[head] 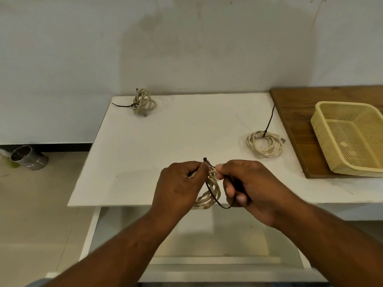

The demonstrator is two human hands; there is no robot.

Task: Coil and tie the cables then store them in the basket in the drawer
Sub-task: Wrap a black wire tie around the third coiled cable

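Observation:
My left hand (pixel 178 187) grips a coiled cream cable (pixel 209 195) and pinches the head of a black zip tie (pixel 215 197) above the front edge of the white table (pixel 165 141). My right hand (pixel 246 183) holds the tie's other end, and the tie loops under the coil. Two other cream coils lie on the table, each bound with a black tie: one at the back left (pixel 143 102), one at the right (pixel 265 143). A yellow mesh basket (pixel 323 125) stands on a wooden board at the right. The open white drawer (pixel 207 259) is below my arms.
The wooden board (pixel 294 112) overlaps the table's right side. A metal can (pixel 29 157) lies on the tiled floor at the left, near the wall.

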